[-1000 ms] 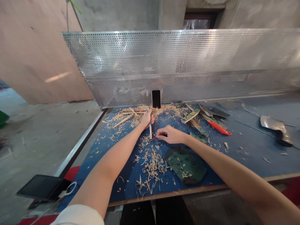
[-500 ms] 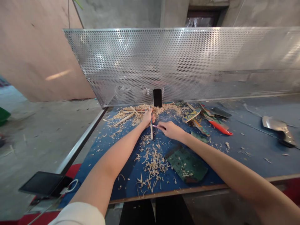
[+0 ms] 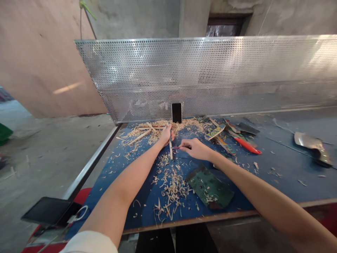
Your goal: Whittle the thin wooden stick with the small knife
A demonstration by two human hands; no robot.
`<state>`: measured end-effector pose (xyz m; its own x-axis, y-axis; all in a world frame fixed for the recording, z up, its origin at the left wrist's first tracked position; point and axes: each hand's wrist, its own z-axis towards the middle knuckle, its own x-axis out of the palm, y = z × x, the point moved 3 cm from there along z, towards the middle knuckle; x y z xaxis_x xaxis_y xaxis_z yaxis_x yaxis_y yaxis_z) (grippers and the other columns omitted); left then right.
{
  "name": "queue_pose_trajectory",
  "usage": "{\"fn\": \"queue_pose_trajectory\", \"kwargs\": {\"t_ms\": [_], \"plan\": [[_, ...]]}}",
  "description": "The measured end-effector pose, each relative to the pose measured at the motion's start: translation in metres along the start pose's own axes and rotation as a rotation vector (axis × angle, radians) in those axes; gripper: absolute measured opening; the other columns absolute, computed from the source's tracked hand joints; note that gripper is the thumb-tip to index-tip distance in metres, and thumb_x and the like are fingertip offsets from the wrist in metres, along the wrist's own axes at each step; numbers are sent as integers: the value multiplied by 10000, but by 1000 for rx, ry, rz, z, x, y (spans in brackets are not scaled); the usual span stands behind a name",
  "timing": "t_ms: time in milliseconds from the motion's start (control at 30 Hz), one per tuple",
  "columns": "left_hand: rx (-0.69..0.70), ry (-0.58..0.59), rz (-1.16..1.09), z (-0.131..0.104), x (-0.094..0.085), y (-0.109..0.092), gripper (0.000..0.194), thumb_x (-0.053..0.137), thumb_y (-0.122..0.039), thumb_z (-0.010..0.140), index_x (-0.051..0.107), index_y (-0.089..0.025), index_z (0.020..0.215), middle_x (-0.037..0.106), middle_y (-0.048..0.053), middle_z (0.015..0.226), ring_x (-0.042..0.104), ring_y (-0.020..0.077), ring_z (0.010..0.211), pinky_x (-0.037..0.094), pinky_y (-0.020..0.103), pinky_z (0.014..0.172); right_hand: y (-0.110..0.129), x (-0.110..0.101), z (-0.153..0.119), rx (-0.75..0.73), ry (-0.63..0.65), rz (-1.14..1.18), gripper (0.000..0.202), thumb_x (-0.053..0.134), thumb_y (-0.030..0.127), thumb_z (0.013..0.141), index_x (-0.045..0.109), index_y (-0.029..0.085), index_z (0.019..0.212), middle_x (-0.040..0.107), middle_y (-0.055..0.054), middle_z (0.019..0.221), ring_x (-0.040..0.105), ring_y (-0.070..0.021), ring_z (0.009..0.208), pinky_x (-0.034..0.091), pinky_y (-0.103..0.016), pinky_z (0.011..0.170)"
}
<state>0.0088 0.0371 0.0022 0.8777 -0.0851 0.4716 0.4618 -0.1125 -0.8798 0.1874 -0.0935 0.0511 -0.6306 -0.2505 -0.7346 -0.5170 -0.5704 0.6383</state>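
Note:
In the head view, my left hand is closed around a narrow pale wooden stick, whose near end points toward me over the blue tabletop. My right hand pinches a small thin blade with a pinkish-purple look. That blade lies across the stick, just below my left fingers. Its exact kind is too small to make out. Curled wood shavings lie heaped under the stick and toward the table's near edge.
A phone stands against the perforated metal screen. To the right lie painted wood strips, a red-handled tool and a bent metal piece. A green sheet lies near my right forearm. A black tablet-like device sits at left.
My right hand has drawn the blade a little toward the near end of the stick. My left hand keeps its hold. The whole view has shifted slightly.

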Motion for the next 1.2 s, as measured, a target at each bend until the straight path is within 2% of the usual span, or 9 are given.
{"fn": "queue_pose_trajectory", "kwargs": {"t_ms": [100,267,400,633,800,867,967,1033,1200], "plan": [[1,-11,23,0,0,0,397,723,-569,1158,478,-281,1037,392,-145,515,366,110,339,231,213,390,-1,2,3,22,-88,-67,245,639,398,1143,794,231,1052,760,-23,809,588,-187,704,411,-316,727],[2,1,55,0,-1,-1,382,686,-559,1174,471,-283,1021,392,-139,512,360,112,341,239,214,392,1,14,9,69,-45,-158,195,628,302,1148,797,238,1075,751,-19,793,582,-191,689,376,-305,723],[11,-5,48,1,-2,-1,384,675,-566,1173,469,-283,1017,375,-143,507,344,112,340,227,214,395,6,17,5,89,48,-103,219,631,245,1108,698,232,900,682,11,725,532,-167,667,366,-302,714],[27,-25,64,-2,3,2,454,750,-632,1133,475,-286,1031,414,-142,534,367,106,344,220,211,420,3,-1,-3,55,198,8,218,668,325,1041,682,222,850,599,41,652,451,-147,630,342,-310,677],[-9,-52,-106,-3,-3,-9,429,664,-604,1179,471,-279,975,350,-131,521,316,108,352,210,227,412,9,14,-12,27,497,171,224,765,410,979,790,204,894,674,17,697,506,-150,639,379,-306,662],[-17,-52,-158,-2,-5,-12,441,660,-598,1181,475,-273,948,344,-125,524,308,102,354,209,226,408,14,15,-13,-18,423,201,246,753,434,1005,809,203,939,706,3,747,524,-154,669,394,-308,677],[6,-45,-144,-3,-5,-12,429,679,-586,1174,517,-263,942,356,-118,528,305,102,349,205,226,397,14,7,-12,-30,153,197,287,700,468,1072,804,207,1013,698,4,762,504,-154,675,387,-315,684],[25,-41,-122,-3,-3,-11,407,670,-574,1180,545,-259,954,370,-111,527,313,104,349,210,227,394,10,2,-11,-25,32,160,290,667,458,1105,808,208,1067,702,2,761,513,-158,678,387,-319,690],[36,-43,-132,-4,-3,-12,399,635,-593,1190,570,-258,983,371,-103,527,316,107,356,213,229,395,0,3,-8,-23,66,20,250,671,362,1113,871,221,1161,824,-42,868,641,-180,726,429,-323,728]]}}
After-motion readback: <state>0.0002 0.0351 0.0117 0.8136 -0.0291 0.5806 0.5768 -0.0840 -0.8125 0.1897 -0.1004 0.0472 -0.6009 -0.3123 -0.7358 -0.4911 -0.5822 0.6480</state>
